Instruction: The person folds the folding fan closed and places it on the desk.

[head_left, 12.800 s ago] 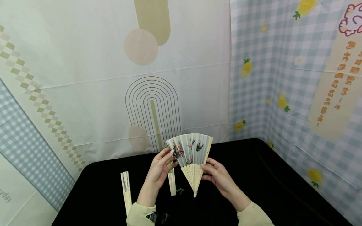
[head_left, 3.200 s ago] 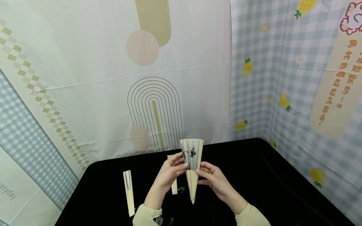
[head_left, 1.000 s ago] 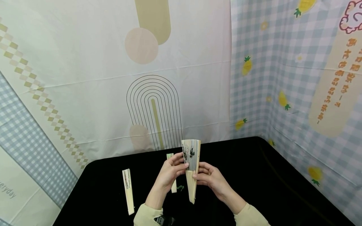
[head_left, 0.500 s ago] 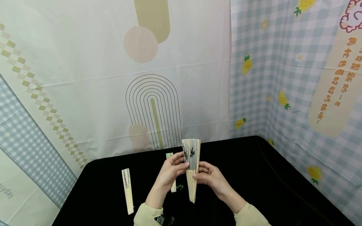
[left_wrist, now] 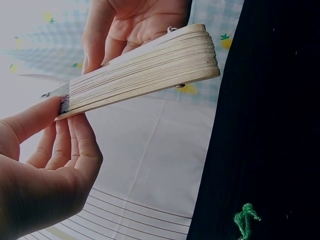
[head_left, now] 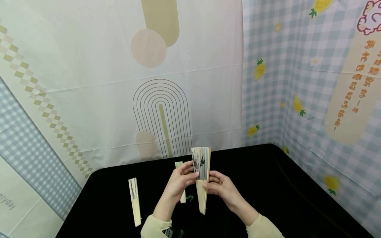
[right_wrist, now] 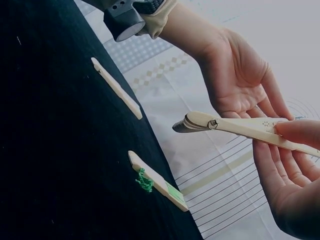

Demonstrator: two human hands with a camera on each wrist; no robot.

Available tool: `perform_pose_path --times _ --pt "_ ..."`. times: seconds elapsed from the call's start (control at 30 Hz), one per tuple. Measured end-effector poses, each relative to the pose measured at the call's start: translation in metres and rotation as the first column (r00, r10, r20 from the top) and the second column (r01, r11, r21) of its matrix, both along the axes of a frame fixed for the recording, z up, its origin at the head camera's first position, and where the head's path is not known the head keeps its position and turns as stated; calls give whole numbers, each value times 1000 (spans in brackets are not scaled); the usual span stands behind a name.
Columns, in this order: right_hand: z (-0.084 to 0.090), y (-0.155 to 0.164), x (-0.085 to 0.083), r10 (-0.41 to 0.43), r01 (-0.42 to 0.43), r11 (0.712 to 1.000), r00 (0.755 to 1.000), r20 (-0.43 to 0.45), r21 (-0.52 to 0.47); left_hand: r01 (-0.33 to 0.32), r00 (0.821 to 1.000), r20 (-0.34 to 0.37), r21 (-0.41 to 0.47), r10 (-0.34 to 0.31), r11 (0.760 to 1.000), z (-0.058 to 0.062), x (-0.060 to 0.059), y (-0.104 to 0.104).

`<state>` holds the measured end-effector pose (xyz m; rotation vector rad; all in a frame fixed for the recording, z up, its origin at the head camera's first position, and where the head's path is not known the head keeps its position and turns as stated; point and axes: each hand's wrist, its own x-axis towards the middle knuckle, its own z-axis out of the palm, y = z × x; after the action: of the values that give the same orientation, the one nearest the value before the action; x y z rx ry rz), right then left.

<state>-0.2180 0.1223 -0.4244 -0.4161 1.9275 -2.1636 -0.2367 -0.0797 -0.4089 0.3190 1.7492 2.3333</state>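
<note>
A paper folding fan (head_left: pixel 201 168) with bamboo ribs stands upright above the black table (head_left: pixel 282 195), folded almost shut, with a narrow strip of painted leaf showing. My left hand (head_left: pixel 190 174) pinches its left edge between thumb and fingers where leaf meets ribs. My right hand (head_left: pixel 209 185) pinches the right guard stick a little lower. In the left wrist view the stacked ribs (left_wrist: pixel 145 70) lie close together, with the left hand (left_wrist: pixel 60 117) at the leaf end. The right wrist view shows the pivot end (right_wrist: pixel 200 122) jutting out beyond the right hand (right_wrist: pixel 287 150).
Two closed fans lie on the black cloth. One closed fan (head_left: pixel 134 201) lies at the left. The other closed fan (head_left: pixel 179 180), with a green tassel (head_left: pixel 189 198), lies partly behind my left hand. Patterned cloth walls (head_left: pixel 312 99) stand at the back and right.
The fan went from half spread to a narrow wedge, then almost shut. Over the last second it narrowed only slightly and both hands kept their places.
</note>
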Motion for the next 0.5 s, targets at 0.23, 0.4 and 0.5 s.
perform_pose_path --times 0.23,0.4,0.5 --pt "0 -1 1 -12 12 1000 1000 -5 22 0 1000 13 -3 0 1000 -1 0 0" --pt "0 -1 1 -29 29 999 999 -16 31 1 1000 -2 1 -1 1000 -2 1 0" --pt "0 -2 1 -42 42 998 999 -19 36 -2 1000 -9 3 2 1000 -2 0 0"
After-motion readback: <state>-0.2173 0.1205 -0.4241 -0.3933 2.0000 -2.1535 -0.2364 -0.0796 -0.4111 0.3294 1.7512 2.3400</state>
